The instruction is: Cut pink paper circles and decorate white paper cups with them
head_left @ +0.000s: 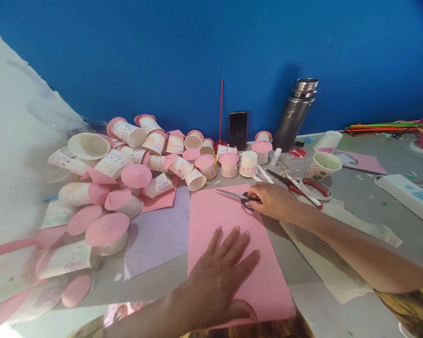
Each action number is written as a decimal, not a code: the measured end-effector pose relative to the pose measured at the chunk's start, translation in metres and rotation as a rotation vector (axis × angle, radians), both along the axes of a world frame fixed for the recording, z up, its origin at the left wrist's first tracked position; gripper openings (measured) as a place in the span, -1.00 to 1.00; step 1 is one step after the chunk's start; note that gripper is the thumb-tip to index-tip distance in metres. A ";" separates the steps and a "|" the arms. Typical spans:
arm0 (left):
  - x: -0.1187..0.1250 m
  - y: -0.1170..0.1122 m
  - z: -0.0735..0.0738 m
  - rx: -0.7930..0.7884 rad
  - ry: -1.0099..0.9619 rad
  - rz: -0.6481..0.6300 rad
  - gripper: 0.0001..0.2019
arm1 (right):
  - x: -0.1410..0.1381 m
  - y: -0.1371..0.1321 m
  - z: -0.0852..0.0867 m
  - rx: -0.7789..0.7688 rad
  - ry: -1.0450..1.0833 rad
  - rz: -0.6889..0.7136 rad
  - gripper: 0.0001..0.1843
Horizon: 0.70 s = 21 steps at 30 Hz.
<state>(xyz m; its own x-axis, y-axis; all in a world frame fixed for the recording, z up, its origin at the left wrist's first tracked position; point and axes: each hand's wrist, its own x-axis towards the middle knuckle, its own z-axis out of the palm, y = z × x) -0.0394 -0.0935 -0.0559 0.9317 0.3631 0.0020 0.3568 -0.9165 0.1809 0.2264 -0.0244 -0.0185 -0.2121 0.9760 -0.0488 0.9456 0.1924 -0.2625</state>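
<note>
A large sheet of pink paper lies on the grey table in front of me. My left hand is over its lower half with the fingers spread, holding nothing. At the sheet's top right corner, my right hand has its fingers closed on the black handles of a pair of scissors. The blades point left and lie low over the top of the paper. Part of the handles is hidden by my fingers. A sheet of lilac paper sits beside the pink one, on the left.
Many paper cups with pink paper discs crowd the left and back. Along the blue wall stand a phone and a steel flask. On the right are larger scissors, tape, a patterned cup and a power strip.
</note>
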 end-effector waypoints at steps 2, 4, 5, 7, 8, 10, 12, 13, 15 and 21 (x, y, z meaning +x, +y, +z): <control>0.008 -0.003 -0.006 0.008 -0.001 -0.059 -0.13 | -0.007 0.001 -0.004 -0.012 -0.012 0.034 -0.83; 0.014 -0.003 -0.014 0.035 0.015 -0.059 -0.15 | -0.013 0.002 -0.008 -0.020 -0.029 0.059 -0.84; 0.016 -0.004 -0.018 0.050 0.024 -0.050 -0.15 | -0.016 0.001 -0.011 -0.021 -0.037 0.069 -0.84; 0.018 -0.005 -0.022 0.073 0.041 -0.030 -0.15 | -0.017 0.001 -0.017 -0.015 -0.043 0.081 -0.83; 0.018 -0.005 -0.021 0.074 0.050 -0.024 -0.15 | -0.017 0.001 -0.020 -0.009 -0.040 0.084 -0.82; 0.020 -0.006 -0.015 0.044 0.071 -0.021 -0.13 | -0.013 0.001 -0.025 -0.002 -0.021 0.093 -0.82; 0.024 -0.005 -0.004 -0.022 0.085 -0.027 -0.10 | -0.008 0.001 -0.027 -0.009 0.006 0.108 -0.82; 0.027 -0.005 0.001 -0.051 0.080 -0.027 -0.14 | -0.006 0.002 -0.027 -0.016 0.020 0.115 -0.82; 0.035 -0.004 0.008 -0.075 0.041 -0.060 -0.36 | -0.002 0.003 -0.027 -0.031 0.044 0.120 -0.81; 0.051 -0.010 -0.011 -0.008 -0.047 -0.283 -0.45 | 0.000 0.004 -0.025 -0.056 0.082 0.106 -0.79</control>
<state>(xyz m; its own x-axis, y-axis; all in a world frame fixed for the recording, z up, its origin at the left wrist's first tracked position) 0.0120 -0.1039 -0.0668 0.9950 0.0885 0.0456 0.0778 -0.9769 0.1991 0.2265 -0.0204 -0.0430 -0.3191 0.9443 -0.0807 0.8958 0.2727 -0.3509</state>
